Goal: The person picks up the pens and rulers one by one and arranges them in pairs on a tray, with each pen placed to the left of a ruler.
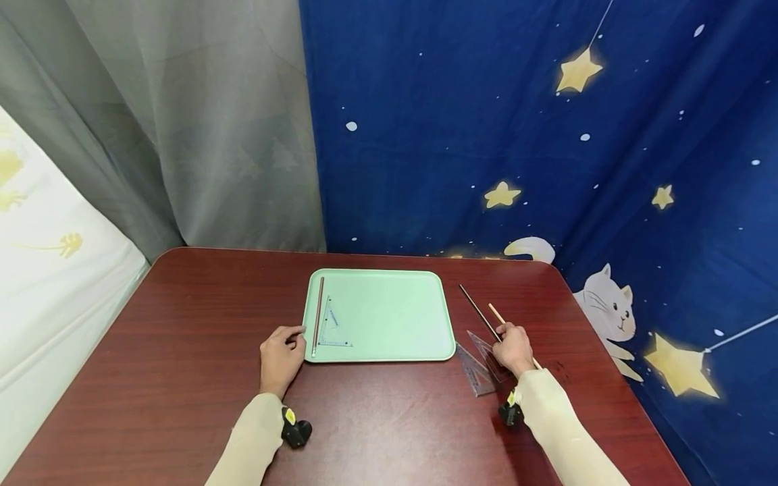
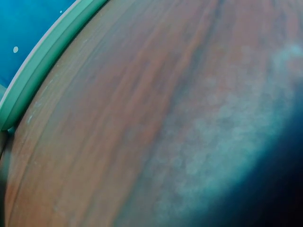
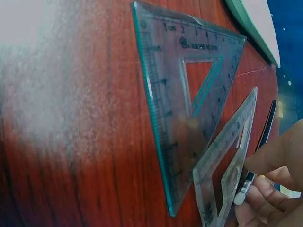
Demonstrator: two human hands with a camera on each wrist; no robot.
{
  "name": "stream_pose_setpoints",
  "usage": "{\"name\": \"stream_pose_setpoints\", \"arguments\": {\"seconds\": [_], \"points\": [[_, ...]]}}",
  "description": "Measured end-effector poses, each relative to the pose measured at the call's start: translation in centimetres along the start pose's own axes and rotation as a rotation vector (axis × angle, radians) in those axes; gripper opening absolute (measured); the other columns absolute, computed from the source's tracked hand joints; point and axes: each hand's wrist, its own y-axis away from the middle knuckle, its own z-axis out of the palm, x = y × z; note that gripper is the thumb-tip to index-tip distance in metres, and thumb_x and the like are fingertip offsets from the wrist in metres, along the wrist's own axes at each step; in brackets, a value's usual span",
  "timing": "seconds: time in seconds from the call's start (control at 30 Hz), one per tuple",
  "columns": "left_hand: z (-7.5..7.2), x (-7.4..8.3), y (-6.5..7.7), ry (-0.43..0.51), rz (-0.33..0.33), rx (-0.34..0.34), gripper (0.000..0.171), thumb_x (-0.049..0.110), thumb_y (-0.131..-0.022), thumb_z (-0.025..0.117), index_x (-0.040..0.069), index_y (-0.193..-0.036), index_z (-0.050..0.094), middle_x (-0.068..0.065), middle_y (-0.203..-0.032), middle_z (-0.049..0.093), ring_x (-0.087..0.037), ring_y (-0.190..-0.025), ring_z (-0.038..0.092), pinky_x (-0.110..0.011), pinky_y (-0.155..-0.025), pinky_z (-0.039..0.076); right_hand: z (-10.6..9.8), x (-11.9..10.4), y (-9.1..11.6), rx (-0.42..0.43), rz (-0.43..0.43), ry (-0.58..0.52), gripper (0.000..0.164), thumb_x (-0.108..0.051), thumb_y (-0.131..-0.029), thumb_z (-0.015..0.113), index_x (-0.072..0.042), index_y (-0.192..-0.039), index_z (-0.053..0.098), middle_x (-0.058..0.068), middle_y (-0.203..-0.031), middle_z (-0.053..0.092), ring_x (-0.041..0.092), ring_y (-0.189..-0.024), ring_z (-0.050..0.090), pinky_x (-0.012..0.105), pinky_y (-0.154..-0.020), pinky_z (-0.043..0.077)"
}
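My right hand [image 1: 513, 347] pinches a black pencil [image 3: 266, 127] near its white eraser end, thumb and finger on opposite sides. A pale wooden stick [image 1: 495, 312] passes beneath that hand. Two clear set squares lie just left of it: the larger set square [image 3: 165, 109] with a green-tinted edge, and a smaller set square [image 3: 213, 161] partly overlapping it. At the left side of a mint-green tray [image 1: 389, 317], my left hand [image 1: 281, 358] holds the rim between thumb and forefinger. Inside the tray are a dark red pencil [image 1: 318, 317] and another clear set square [image 1: 334, 343].
The reddish-brown wooden table [image 1: 389, 418] runs under everything. Behind it hang a grey curtain [image 1: 231, 121] and a blue star-patterned curtain [image 1: 437, 121]. A white cloth [image 1: 55, 304] hangs at the left. Each wrist carries a small black camera [image 1: 296, 428].
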Motion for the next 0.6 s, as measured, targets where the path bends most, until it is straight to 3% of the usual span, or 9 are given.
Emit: {"name": "stream_pose_setpoints", "arguments": {"seconds": [0.4, 0.6], "points": [[0.03, 0.22, 0.00, -0.001, -0.004, -0.004, 0.020, 0.002, -0.083, 0.058, 0.005, -0.093, 0.075, -0.009, -0.089, 0.070, -0.021, -0.072, 0.067, -0.034, -0.065, 0.053, -0.43, -0.09, 0.15, -0.043, 0.005, 0.018, 0.033, 0.002, -0.068, 0.054, 0.003, -0.100, 0.063, 0.016, -0.088, 0.064, 0.031, -0.081, 0.061, 0.045, -0.069, 0.048], [-0.04, 0.12, -0.01, -0.005, -0.014, -0.006, 0.019, 0.003, -0.083, 0.059, 0.005, -0.094, 0.075, -0.008, -0.090, 0.070, -0.020, -0.072, 0.066, -0.031, -0.064, 0.052, -0.73, -0.54, 0.26, -0.052, 0.026, -0.008, 0.034, 0.001, -0.067, 0.053, 0.003, -0.101, 0.063, 0.016, -0.090, 0.067, 0.033, -0.085, 0.062, 0.043, -0.071, 0.048]]}}
